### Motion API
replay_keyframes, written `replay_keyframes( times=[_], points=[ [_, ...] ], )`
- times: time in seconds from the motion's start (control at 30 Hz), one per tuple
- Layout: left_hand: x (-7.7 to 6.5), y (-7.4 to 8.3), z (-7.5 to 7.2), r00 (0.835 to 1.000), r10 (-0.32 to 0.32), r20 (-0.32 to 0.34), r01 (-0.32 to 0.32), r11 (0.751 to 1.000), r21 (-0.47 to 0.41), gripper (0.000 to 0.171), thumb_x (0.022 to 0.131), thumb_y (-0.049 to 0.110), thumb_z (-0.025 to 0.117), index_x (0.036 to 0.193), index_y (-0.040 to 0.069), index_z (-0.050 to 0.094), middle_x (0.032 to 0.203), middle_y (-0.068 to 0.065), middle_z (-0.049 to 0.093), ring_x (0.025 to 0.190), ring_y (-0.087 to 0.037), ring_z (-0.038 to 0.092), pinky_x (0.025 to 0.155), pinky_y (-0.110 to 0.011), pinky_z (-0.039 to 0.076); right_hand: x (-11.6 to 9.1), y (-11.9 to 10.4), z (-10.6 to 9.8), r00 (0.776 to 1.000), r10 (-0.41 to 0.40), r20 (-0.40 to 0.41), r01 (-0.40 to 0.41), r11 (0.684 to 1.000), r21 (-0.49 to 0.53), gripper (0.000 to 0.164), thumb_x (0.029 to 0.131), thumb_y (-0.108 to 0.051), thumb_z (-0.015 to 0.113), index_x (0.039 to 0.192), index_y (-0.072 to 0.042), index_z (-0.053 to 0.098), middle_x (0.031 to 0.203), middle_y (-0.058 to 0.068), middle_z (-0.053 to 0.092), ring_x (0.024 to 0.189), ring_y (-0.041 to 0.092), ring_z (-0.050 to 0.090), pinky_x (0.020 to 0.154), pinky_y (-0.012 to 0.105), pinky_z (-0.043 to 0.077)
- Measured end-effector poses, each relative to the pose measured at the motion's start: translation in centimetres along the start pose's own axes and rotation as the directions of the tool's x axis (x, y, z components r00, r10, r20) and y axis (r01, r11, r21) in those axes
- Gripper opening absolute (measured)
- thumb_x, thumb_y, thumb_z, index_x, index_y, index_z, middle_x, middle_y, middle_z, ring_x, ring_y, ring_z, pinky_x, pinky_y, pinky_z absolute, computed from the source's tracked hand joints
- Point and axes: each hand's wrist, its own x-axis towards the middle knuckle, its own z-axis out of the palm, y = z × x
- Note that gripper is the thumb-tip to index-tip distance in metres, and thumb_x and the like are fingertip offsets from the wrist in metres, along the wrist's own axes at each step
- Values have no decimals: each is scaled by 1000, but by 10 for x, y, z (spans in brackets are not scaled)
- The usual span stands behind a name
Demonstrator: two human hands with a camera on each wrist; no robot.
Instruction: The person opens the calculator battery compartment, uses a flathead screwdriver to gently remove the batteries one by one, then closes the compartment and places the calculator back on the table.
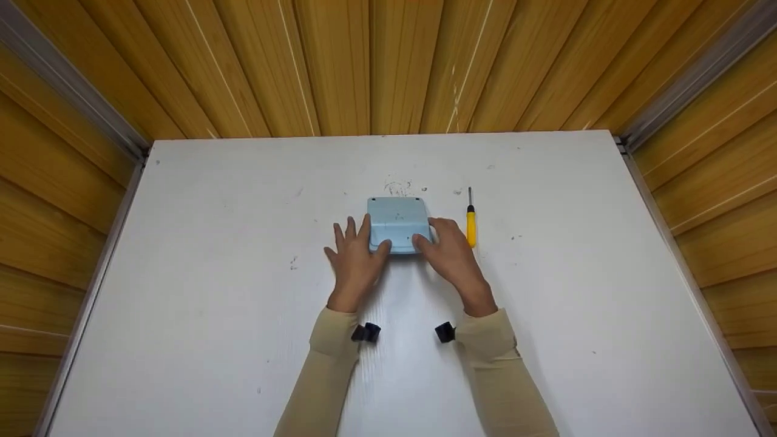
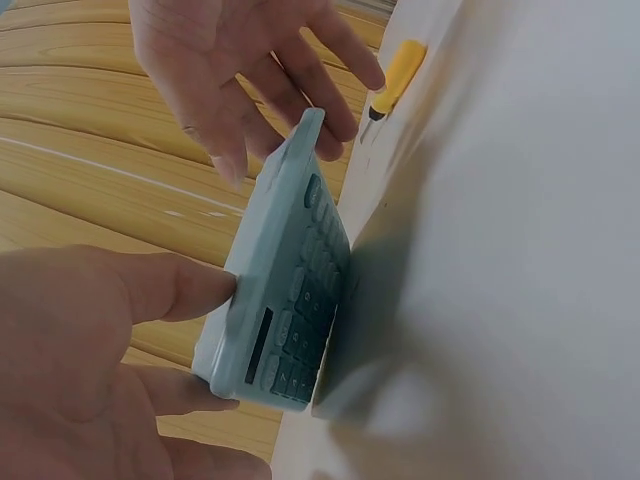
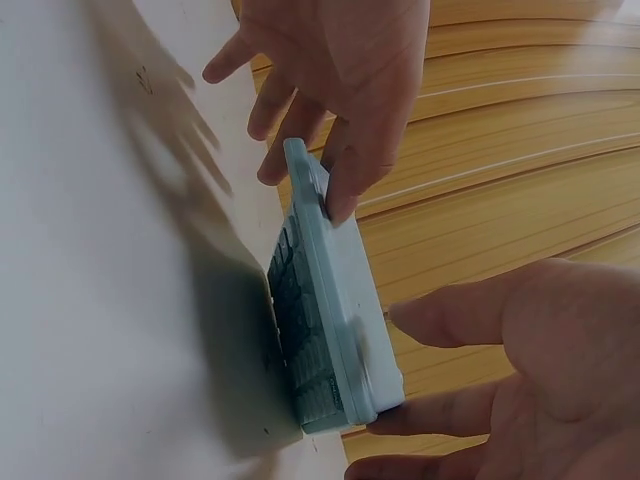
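A light blue calculator point(image 1: 397, 212) is between my two hands, back side up, with its keys point(image 2: 300, 330) facing down toward the white table. Its near edge is raised off the tabletop, and a shadow lies beneath. My left hand point(image 1: 357, 258) pinches the left side, thumb on the near corner and index finger along the edge, the other fingers spread outward. On the opposite side my right hand point(image 1: 452, 252) holds the right edge, thumb over the back and fingers at the side. A dark strip point(image 2: 259, 346) shows on the calculator's front near the keys.
A screwdriver point(image 1: 471, 227) with a yellow handle lies just right of my right hand, its tip pointing away. The white table point(image 1: 212, 273) has small dark marks. Wood-patterned panels point(image 1: 340, 67) stand behind it and on both sides.
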Motion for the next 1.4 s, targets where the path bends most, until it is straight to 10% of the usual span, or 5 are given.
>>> replay_keyframes(
  times=[0.9,1.4],
  points=[
    [2,-13,2,998,-38,40,38,999,11,70,97,30,77,155,1,52,162,-38,32,153,-61,14,110,-87,7,4,14,13,998,-17,53,25,988,-152,61,103,-22,69,155,5,49,161,33,37,151,48,32,118,63,35],
    [6,-22,2,998,27,61,-27,1000,-2,64,98,33,77,152,5,57,166,-26,36,158,-48,17,118,-79,4,6,13,16,996,-69,-57,53,966,-252,57,102,-20,72,146,11,52,156,31,44,145,44,41,122,56,31]
  ],
)
